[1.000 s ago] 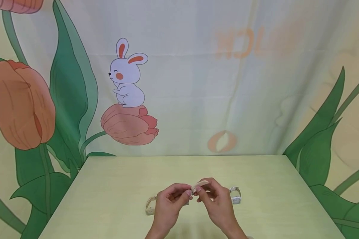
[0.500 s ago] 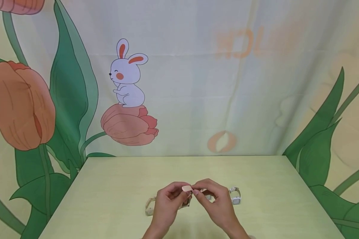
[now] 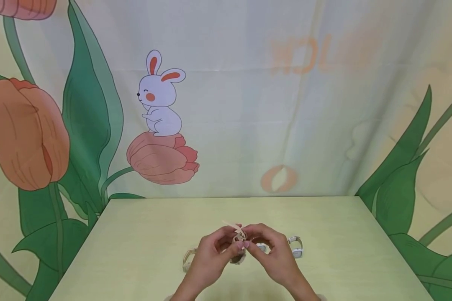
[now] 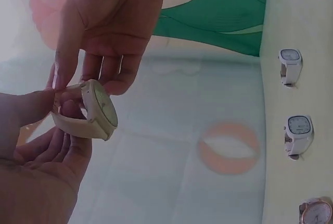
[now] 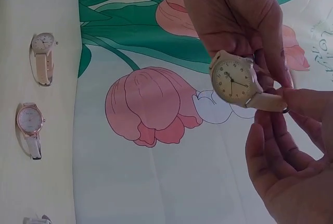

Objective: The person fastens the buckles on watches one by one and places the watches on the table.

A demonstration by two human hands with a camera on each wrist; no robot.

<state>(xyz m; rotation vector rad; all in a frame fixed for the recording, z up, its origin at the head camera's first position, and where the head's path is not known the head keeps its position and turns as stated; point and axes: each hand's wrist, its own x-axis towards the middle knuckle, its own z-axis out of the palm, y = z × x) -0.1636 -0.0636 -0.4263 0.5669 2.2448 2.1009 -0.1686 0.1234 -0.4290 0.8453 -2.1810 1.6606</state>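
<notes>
A cream wristwatch [image 5: 232, 81] with a round, numbered dial is held up over the table between both hands. My left hand [image 3: 211, 256] pinches its strap between thumb and fingers. From the other side, my right hand [image 3: 272, 250] pinches the strap too, thumb tips nearly meeting at the join. The strap is bent into a loop in the left wrist view, with the watch case [image 4: 102, 110] on its outer side. In the head view a pale strap end [image 3: 231, 226] sticks up above the fingers. The buckle is mostly hidden by the fingertips.
Several other watches stand on the pale table [image 3: 147, 228]: a beige-strapped one [image 5: 42, 60] at left, a rose-gold one [image 5: 31, 121], and white square-faced ones [image 4: 290, 62] to the right. Behind the table hangs a printed curtain [image 3: 229, 104].
The pale strap end has swung from upper right across to upper left. The watch has turned, and its case now shows below the fingers. Both hands have stayed in about the same place.
</notes>
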